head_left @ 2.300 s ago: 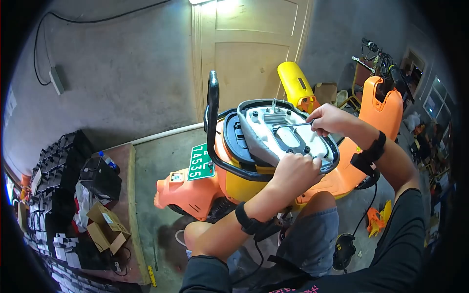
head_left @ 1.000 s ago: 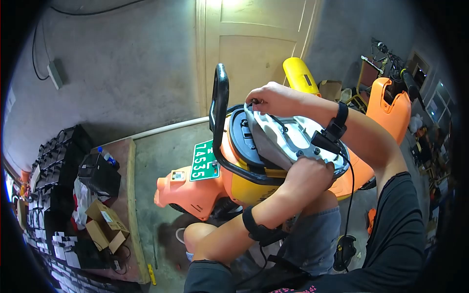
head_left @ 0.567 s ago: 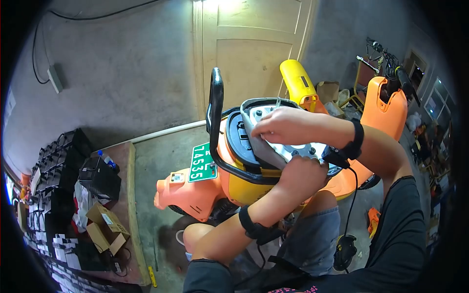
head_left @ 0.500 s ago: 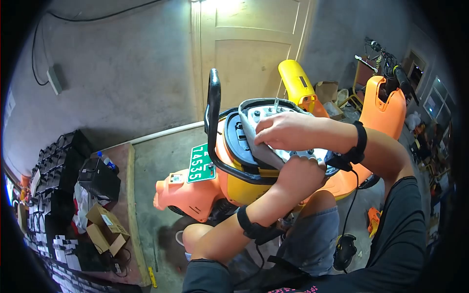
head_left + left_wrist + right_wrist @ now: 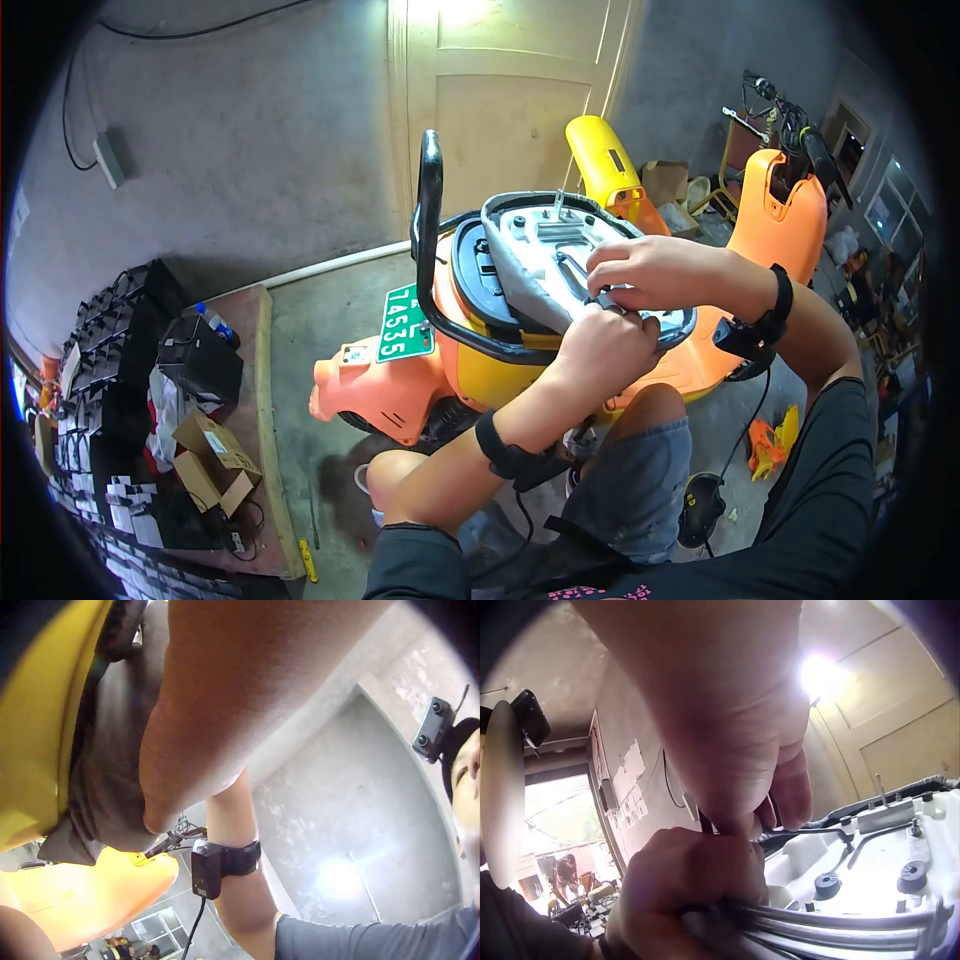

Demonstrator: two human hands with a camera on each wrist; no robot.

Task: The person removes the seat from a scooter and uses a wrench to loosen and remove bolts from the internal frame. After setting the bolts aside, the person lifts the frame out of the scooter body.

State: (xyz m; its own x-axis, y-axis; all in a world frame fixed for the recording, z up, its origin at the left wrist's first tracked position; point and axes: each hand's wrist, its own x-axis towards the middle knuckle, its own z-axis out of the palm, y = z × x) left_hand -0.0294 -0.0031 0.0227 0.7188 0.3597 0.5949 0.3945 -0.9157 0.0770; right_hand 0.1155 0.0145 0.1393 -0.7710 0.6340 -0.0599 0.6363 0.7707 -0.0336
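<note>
An upturned scooter seat (image 5: 545, 235) shows its white plastic underside, with a grey fabric cover (image 5: 520, 285) around its edge. My left hand (image 5: 610, 345) is curled at the near edge, gripping the cover; the left wrist view shows its side against the bunched fabric (image 5: 112, 750). Close above the left knuckles, my right hand (image 5: 640, 275) has bent fingers around the end of a thin dark rod (image 5: 810, 833) with a bent tip. That rod slants over the white underside, where round black rubber feet (image 5: 912, 876) stand. Both hands meet in the right wrist view, hiding the rod's other end.
An orange scooter body (image 5: 390, 400) bears the seat, behind a black grab rail (image 5: 430, 220) and green plate (image 5: 406, 325). Black boxes (image 5: 200, 360) and an open carton (image 5: 212, 465) stand left. Cables hang from the wrist cameras. Orange and yellow parts (image 5: 768, 450) lie right.
The right hand has gone from the seat's middle to the cover's far-left edge, then back down toward the left hand. My left hand keeps its place at the near edge.
</note>
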